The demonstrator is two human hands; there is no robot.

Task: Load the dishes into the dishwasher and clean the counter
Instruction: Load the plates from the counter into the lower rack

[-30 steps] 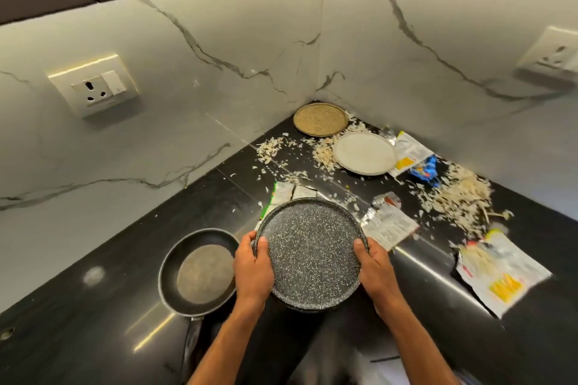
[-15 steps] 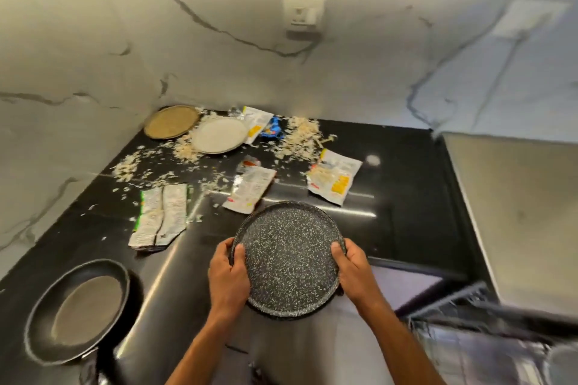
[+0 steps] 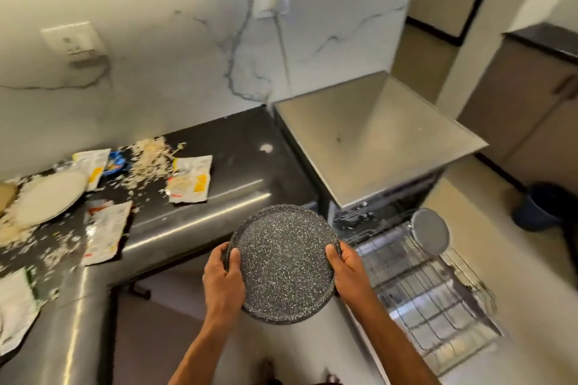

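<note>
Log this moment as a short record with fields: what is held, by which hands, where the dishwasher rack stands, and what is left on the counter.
held: speckled plate, level, clear of the counter
left hand: grips the plate's left rim
right hand: grips the plate's right rim
rack: pulled out at the person's right, one round dish standing in it
on counter: white plate, torn packets, scattered food scraps
plate loaded: not yet

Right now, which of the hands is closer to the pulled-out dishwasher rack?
Right. The right hand grips the speckled plate on the side beside the rack; the left hand holds the plate's far side.
</note>
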